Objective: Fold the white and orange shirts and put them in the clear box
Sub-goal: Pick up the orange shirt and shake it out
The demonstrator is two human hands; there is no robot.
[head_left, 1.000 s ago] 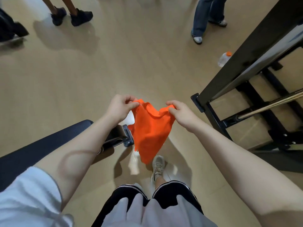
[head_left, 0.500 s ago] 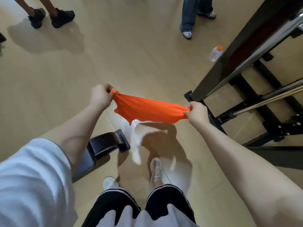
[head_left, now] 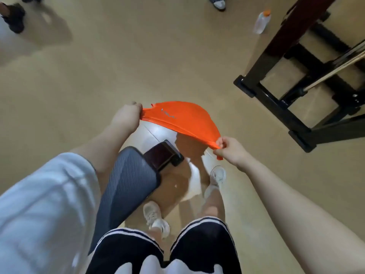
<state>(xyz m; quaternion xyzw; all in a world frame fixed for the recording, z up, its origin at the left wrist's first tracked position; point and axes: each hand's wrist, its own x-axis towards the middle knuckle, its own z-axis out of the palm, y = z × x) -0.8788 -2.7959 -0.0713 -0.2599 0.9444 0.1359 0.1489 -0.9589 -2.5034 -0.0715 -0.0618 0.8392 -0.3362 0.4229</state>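
Observation:
The orange shirt [head_left: 183, 119] is stretched in the air between both hands, billowing upward above the floor. My left hand [head_left: 126, 117] grips its left edge with closed fingers. My right hand [head_left: 230, 148] pinches its right corner, lower and nearer to me. A small pale logo shows on the fabric near the left hand. No white shirt lying apart and no clear box are in view.
A padded grey bench [head_left: 126, 186] with a dark metal end [head_left: 164, 155] runs under my left arm. A black metal rack [head_left: 292, 91] stands at the right. A plastic bottle with an orange cap [head_left: 261, 22] lies on the floor. Other people's feet [head_left: 13, 18] are at the top.
The shirt went from hanging bunched between close hands to being pulled wide and flapped upward. My right hand has dropped lower and nearer; the view has swung over the bench.

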